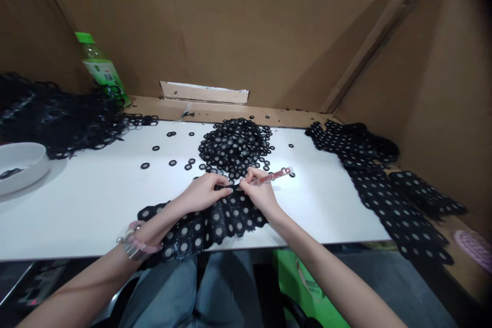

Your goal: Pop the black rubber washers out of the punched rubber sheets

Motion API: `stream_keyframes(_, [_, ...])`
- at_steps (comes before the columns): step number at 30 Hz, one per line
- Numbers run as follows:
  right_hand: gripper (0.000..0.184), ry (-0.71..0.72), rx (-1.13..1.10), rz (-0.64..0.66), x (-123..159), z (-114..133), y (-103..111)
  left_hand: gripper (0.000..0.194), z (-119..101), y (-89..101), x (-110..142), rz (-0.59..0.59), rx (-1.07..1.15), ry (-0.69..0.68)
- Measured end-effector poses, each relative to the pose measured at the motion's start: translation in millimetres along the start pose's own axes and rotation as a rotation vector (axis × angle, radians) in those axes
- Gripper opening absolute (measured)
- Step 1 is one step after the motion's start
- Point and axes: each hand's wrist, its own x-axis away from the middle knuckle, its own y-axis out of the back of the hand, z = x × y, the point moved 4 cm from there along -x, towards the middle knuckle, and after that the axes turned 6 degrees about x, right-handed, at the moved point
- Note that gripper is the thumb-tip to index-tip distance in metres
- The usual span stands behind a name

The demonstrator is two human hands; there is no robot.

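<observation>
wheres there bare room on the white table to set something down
Bare table lies between the bowl and the black lace under the left hand. More lies right of the right hand and its red tool, before the lace strip. Crowded around the pile of black rings.

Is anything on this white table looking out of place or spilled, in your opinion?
Yes. Several loose black lace rings lie scattered on the white table, apart from the main pile, so they look spilled. A cardboard strip also sits oddly against the back wall.

The bare, pale left forearm [103,266] and bare, pale right forearm [326,277] are extended forward, angled inward. The slender left hand [203,192] is held palm-down; the slender right hand [259,193] is curled, in a pinch grip. Fingertips are nearly touching.
</observation>
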Motion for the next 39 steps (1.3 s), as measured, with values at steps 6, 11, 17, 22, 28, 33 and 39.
stream_keyframes(6, [0.024,0.035,0.042,-0.002,1,5,-2,0.022,-6,-1.3,3,0.003,0.021,-0.058])
stream_keyframes(11, [0.024,0.097,0.154,0.048,3,11,-7,0.022,-9,-1.2,4,0.012,0.095,-0.077])
stream_keyframes(17, [0.023,-0.021,-0.127,-0.012,-2,0,0,0.019,-12,1.0,1,-0.03,0.037,-0.037])
stream_keyframes(22, [0.024,-0.105,-0.244,-0.171,-3,-9,16,0.018,-21,-0.8,-4,0.003,-0.135,0.082])
stream_keyframes(28, [0.023,-0.089,-0.059,-0.152,1,-7,18,0.034,-18,-4.2,-9,-0.021,-0.227,0.116])
stream_keyframes(33, [0.021,-0.072,0.015,-0.135,0,-5,19,0.031,-11,-8.0,-14,-0.007,-0.13,0.057])
stream_keyframes(39, [0.021,-0.082,0.058,-0.097,0,-6,18,0.029,-9,-9.5,-15,-0.014,-0.082,0.022])
